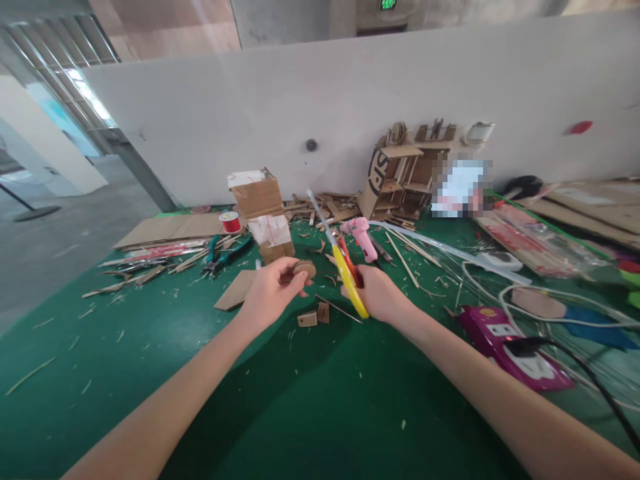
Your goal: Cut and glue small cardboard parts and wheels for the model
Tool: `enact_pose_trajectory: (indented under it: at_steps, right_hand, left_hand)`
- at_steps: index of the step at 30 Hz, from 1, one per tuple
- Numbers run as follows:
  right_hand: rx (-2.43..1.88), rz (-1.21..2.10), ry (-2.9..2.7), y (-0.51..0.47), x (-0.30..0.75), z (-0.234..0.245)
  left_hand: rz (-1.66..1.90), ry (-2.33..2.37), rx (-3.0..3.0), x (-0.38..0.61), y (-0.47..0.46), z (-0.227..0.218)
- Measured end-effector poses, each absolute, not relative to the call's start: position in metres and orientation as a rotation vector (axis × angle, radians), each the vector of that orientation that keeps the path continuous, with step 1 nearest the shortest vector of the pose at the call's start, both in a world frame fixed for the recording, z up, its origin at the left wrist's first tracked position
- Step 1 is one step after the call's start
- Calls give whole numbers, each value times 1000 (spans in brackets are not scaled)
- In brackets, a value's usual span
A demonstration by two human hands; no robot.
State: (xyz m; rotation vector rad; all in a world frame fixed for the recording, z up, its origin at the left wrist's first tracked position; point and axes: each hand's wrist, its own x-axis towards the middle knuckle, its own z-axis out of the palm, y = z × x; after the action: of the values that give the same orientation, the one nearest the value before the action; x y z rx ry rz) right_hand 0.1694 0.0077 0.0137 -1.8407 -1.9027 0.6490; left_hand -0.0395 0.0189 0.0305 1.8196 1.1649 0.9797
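My left hand (273,288) is closed on a small round cardboard disc (305,269), held above the green table (300,413). My right hand (380,293) grips scissors (345,267) with yellow and red handles; their blades point up and to the left, away from the disc. Two small cardboard offcuts (315,315) lie on the table just below both hands.
A small cardboard box (263,210), a red thread spool (230,222), green pliers (225,257) and a pink glue gun (361,237) lie beyond my hands. A cardboard model (400,177) leans on the white wall. A purple power strip (515,350) with cables sits at right.
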Motion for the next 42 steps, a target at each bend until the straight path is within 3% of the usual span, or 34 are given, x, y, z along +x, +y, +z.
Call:
enact_pose_trajectory:
  at_steps: [4,6,15,22,35,42]
  right_hand:
    - [-1144,1184,-1570,-1,152,19]
    - [-1032,1287,-1427,-3,150,21]
    - [-1125,1084,-1419,-1,148,15]
    - [-1219,1166,-1376,-4,142,17]
    - [-966,1152,-1163,-3,133,6]
    - [-1192,1053,-1538,-3,157,18]
  left_hand:
    - [890,1141,1888,-39,17,30]
    - [859,1119,1893,-38,16,31]
    - [781,1045,1856,-33,10,28]
    - [791,1025,1752,-31,9,26]
    - [1050,1005,1487,-19,3,20]
    - [1136,1050,1559,-28,8,26]
